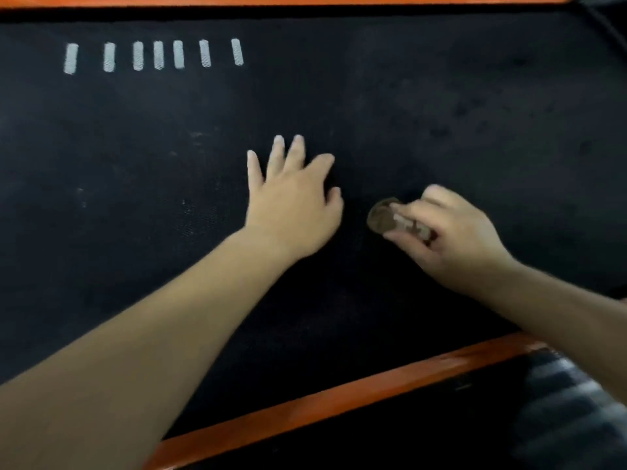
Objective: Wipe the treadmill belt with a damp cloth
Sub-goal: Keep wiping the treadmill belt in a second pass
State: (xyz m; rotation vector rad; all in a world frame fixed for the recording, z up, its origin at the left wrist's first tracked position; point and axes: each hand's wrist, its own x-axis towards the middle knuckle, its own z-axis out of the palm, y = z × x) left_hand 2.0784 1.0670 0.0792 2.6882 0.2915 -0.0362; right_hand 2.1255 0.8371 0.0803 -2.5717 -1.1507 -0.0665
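Note:
The black treadmill belt [407, 96] fills most of the head view. My left hand [291, 205] lies flat on the belt near its middle, fingers spread and straight. Just to its right, my right hand [448, 232] grips a small bunched brownish cloth [383, 217], which pokes out to the left of the fingers and touches the belt. Faint pale smudges show on the belt left of my left hand, and dark blotches at the upper right.
An orange side rail [339, 398] runs along the near edge, with a black ribbed footplate [570, 401] at the lower right. Another orange strip [271, 0] borders the far edge. Several white printed dashes [157, 56] mark the belt at upper left.

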